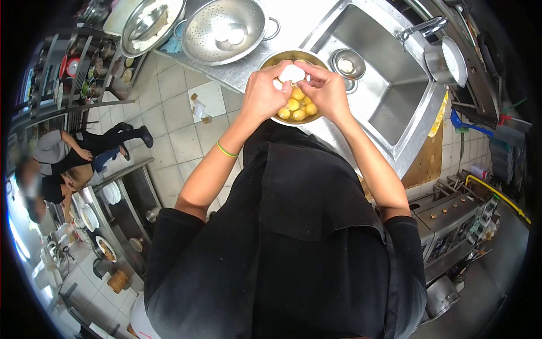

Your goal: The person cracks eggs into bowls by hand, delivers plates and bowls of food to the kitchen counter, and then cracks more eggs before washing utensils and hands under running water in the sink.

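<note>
Both of my hands meet over a metal bowl (278, 120) that holds several yellow egg yolks (297, 105). A white egg (292, 73) is held between them, gripped by the fingers of my left hand (263, 93) and my right hand (328, 93). Whether its shell is cracked cannot be made out clearly. Up and to the left stands a perforated metal colander (206, 28) with white eggs (234, 37) in it. The bowl's far part is partly hidden by my fingers.
A steel sink (395, 85) with a small metal bowl (348, 65) lies to the right. A large bowl (135, 39) stands beyond the colander at the upper left. Two people (62, 152) are at the far left. A stove (446, 220) is at the right.
</note>
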